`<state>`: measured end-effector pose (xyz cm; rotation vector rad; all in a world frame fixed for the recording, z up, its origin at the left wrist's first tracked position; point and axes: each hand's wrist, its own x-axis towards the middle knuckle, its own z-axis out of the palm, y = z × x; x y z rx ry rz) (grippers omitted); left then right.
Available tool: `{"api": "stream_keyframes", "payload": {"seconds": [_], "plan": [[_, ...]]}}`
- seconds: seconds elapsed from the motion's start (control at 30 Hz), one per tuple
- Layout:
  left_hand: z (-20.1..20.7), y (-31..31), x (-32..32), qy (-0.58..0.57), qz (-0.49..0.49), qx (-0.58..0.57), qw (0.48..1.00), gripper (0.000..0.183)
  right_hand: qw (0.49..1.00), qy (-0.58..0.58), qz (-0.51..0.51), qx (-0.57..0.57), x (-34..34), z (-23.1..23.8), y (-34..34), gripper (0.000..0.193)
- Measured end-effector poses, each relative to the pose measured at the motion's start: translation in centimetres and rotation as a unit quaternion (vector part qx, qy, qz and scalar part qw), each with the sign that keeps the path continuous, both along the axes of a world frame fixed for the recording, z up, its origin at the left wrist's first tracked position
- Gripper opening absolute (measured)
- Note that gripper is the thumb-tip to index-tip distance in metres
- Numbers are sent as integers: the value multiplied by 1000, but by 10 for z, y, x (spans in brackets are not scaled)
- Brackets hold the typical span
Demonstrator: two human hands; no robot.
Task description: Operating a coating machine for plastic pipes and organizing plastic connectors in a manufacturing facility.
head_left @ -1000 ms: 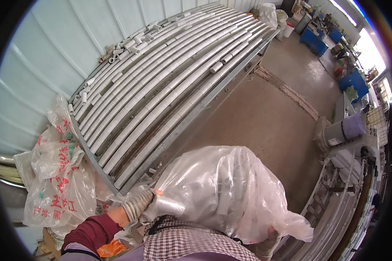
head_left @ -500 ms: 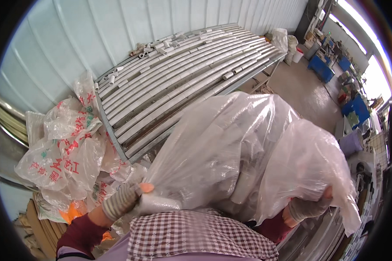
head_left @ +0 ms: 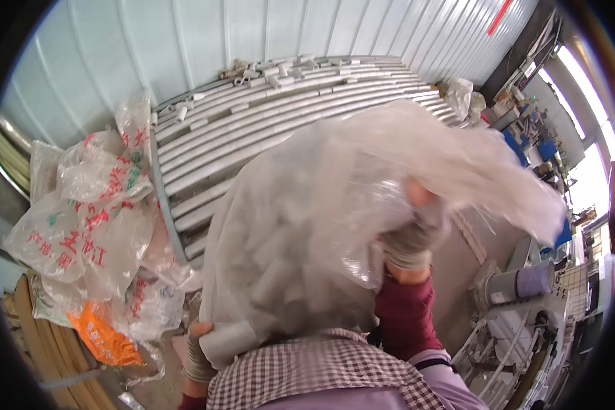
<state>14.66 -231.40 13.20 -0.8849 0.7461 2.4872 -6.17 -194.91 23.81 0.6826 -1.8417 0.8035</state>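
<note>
A large clear plastic bag (head_left: 307,178) bulges in front of my body, with grey tubular pieces (head_left: 273,280) showing dimly through its film. My right hand (head_left: 413,236), in a grey glove with bare fingertips, is raised and closed on the bag's upper right part; motion blurs it. Loose film streams off to the right of that hand. Low at the bag's left edge, my left hand (head_left: 199,359) is closed on the film beside a thick grey tube end (head_left: 231,343). Most of its fingers are hidden.
Behind the bag stands a metal rack (head_left: 160,198) with rows of pale tubes and several short loose pieces. Printed plastic bags (head_left: 82,232) and an orange bag (head_left: 106,335) lie at left, beside flattened cardboard (head_left: 55,348). A grey-purple cylinder (head_left: 523,283) is at right.
My right hand has risen and moved left, sweeping the bag's film upward. The left hand has dropped lower and slightly left. The view has shifted, showing more floor on the right.
</note>
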Motion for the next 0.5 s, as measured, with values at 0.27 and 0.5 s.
{"api": "stream_keyframes", "payload": {"seconds": [0.27, 0.5], "plan": [[-19, 12, -148, 251, 168, -356, 885, 55, 911, -272, 178, -252, -210, 58, -54, 14], [-43, 39, -353, 311, 338, -398, 794, 41, 815, -429, 144, -362, -375, -16, -1, 25]]}}
